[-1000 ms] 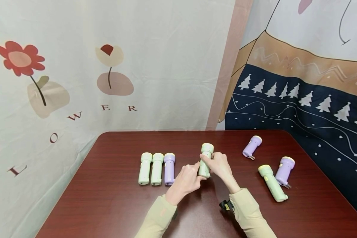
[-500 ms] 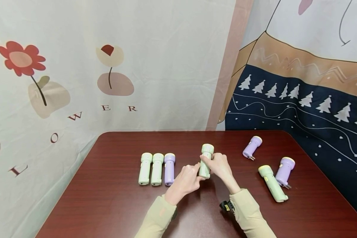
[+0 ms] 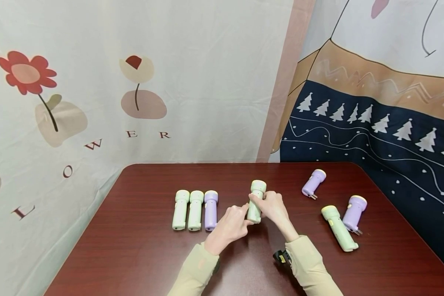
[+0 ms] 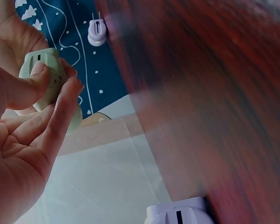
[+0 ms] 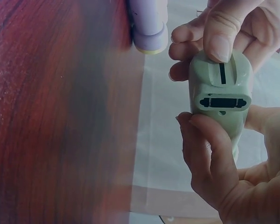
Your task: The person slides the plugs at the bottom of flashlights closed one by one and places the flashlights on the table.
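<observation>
Both hands hold one pale green flashlight point(image 3: 258, 187) above the middle of the table, its lens end pointing away from me. My right hand point(image 3: 274, 204) grips the body from the right, thumb on top. From the left, my left hand point(image 3: 231, 223) holds the tail end. In the left wrist view, the left thumb presses on the tail of the flashlight point(image 4: 57, 80), beside a dark slot. The right wrist view shows that tail of the flashlight point(image 5: 242, 74) with a narrow slot and a wider dark recess; no prongs stick out there.
Left of the hands, two green flashlights point(image 3: 180, 210) and a purple flashlight point(image 3: 210, 211) lie side by side. On the right lie a green flashlight point(image 3: 339, 230) and two purple flashlights point(image 3: 353, 213) with prongs out. Printed cloth point(image 3: 214, 82) hangs behind the table point(image 3: 140, 255).
The held flashlight has sunk very slightly toward me. A small dark bit at its tail one second ago no longer shows in the head view. Both hands keep their hold.
</observation>
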A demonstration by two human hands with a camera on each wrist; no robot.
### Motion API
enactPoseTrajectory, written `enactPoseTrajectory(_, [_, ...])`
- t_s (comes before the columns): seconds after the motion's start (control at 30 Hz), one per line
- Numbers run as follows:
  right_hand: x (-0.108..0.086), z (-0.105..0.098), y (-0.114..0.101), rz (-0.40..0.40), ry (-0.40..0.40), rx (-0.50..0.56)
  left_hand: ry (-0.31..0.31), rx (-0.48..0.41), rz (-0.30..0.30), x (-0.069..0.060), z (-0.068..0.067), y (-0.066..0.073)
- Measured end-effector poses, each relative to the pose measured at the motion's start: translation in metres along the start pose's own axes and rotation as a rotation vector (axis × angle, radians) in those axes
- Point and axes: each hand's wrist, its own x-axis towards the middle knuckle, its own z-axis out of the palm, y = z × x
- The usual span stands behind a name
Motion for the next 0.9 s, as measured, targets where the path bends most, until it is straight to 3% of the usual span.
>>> enactPoseTrajectory(0.23, [0.001, 0.004, 0.003, 0.007, -0.008, 0.036, -0.09, -0.113, -0.073, -0.001, -0.004, -0.005])
enactPoseTrajectory(0.4, [0.001, 0.005, 0.006, 0.003, -0.022, 0.042, -0.165, -0.164, -0.115, -0.001, -0.017, -0.011])
enactPoseTrajectory(0.5, [0.001, 0.005, 0.008, 0.016, -0.022, 0.034, -0.079, -0.128, -0.216, -0.002, -0.028, -0.018])
enactPoseTrajectory(0.63, [0.002, 0.006, 0.012, 0.03, -0.019, 0.027, 0.116, 0.047, -0.458, -0.005, -0.035, -0.028])
enactPoseTrajectory(0.7, [0.003, 0.007, 0.012, 0.031, -0.028, 0.03, 0.168, 0.113, -0.547, -0.007, -0.035, -0.033])
enactPoseTrajectory(0.8, [0.002, 0.012, 0.01, 0.031, -0.052, 0.046, 0.165, 0.146, -0.632, -0.01, -0.033, -0.038])
enactPoseTrajectory(0.9, [0.003, 0.018, 0.006, 0.027, -0.075, 0.061, 0.121, 0.15, -0.686, -0.01, -0.03, -0.042])
